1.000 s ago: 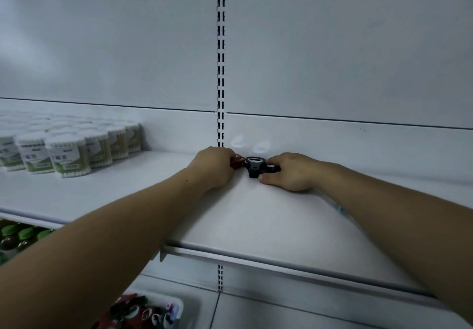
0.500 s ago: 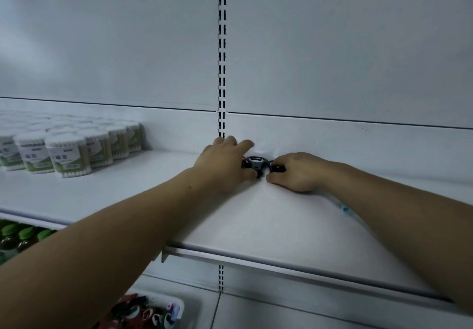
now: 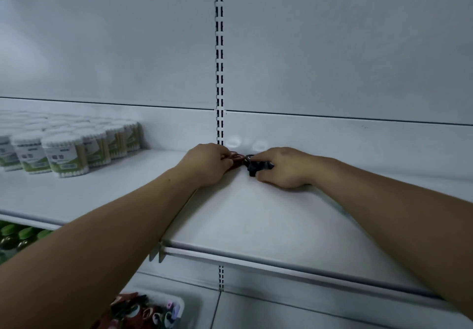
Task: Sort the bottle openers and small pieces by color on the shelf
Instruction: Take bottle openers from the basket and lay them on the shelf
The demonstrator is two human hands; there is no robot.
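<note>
Both of my hands reach to the back of a white shelf (image 3: 256, 213), close to the slotted upright. My left hand (image 3: 207, 165) has its fingers curled around red bottle openers (image 3: 236, 158), of which only a small part shows. My right hand (image 3: 284, 167) grips black bottle openers (image 3: 254, 166) lying on the shelf, thumb under them. The red and black pieces almost touch between the two hands. Most of each piece is hidden by my fingers.
Several tubs of cotton swabs (image 3: 64, 154) stand on the shelf's left. A white bin (image 3: 151, 310) of mixed red, black and pink pieces sits below at the bottom edge. Green-capped bottles (image 3: 18, 239) fill the lower left shelf.
My left hand's fingers, spread over the pieces half a second ago, have curled back around the red openers. My right hand stays on the black openers, barely shifted.
</note>
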